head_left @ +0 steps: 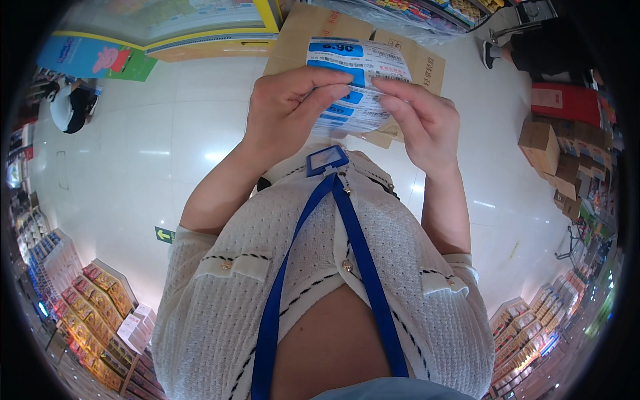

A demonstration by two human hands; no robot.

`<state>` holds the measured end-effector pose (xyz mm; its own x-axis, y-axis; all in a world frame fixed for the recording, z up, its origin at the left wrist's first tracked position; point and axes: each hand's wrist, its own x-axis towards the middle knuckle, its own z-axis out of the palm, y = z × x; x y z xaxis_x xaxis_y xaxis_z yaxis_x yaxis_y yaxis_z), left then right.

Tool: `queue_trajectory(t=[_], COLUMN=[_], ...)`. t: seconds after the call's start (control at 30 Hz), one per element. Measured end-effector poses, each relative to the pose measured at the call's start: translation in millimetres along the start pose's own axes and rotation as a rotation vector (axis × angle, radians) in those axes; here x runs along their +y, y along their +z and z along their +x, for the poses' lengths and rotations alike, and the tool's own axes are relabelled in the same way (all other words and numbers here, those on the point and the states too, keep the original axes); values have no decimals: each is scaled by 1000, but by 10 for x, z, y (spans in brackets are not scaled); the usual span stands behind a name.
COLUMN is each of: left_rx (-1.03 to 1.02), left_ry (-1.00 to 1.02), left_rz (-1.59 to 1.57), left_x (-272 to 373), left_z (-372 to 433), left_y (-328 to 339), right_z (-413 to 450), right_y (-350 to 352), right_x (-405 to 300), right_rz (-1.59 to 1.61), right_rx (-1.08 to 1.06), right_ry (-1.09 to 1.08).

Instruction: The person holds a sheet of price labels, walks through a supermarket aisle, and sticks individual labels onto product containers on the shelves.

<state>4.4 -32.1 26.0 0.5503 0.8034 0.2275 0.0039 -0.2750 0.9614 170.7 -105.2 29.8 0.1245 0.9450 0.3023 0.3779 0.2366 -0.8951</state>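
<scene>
A strip of paper shelf price labels [360, 57], blue and white with barcodes, is stretched between my two hands in front of my chest. My left hand [295, 102] pinches it at its left part, thumb and index finger together. On the right, my right hand [422, 115] pinches the strip between thumb and index finger. The lower part of the labels hangs in folds between the hands. Below them, a blue badge holder [327, 160] lies against my clothing on a blue lanyard [350, 240].
Flat cardboard boxes [300, 30] are beyond the labels, beside a yellow-framed glass cabinet [210, 40]. One person [72, 107] is at the far left; another person [555, 45] is at upper right. Open cartons [540, 145] and a red box [565, 102] stand right. Stocked shelves [95, 305] line the lower left.
</scene>
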Motion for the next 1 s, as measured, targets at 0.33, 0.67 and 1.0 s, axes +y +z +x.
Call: queue_trajectory(t=[0.33,0.67,1.0], left_rx=[-138,-122,-89], left_ry=[105,-68,-131], left_rz=[55,-131,-153], left_x=[-36,-142,-95], left_z=[-22,19,9], left_y=[-3,48,47], right_z=[-82,-87,-38], right_y=[-46,88,142], right_x=[134,189,141], right_rz=[289,514,446], right_rx=[56,73,98], right_ry=[51,223,167])
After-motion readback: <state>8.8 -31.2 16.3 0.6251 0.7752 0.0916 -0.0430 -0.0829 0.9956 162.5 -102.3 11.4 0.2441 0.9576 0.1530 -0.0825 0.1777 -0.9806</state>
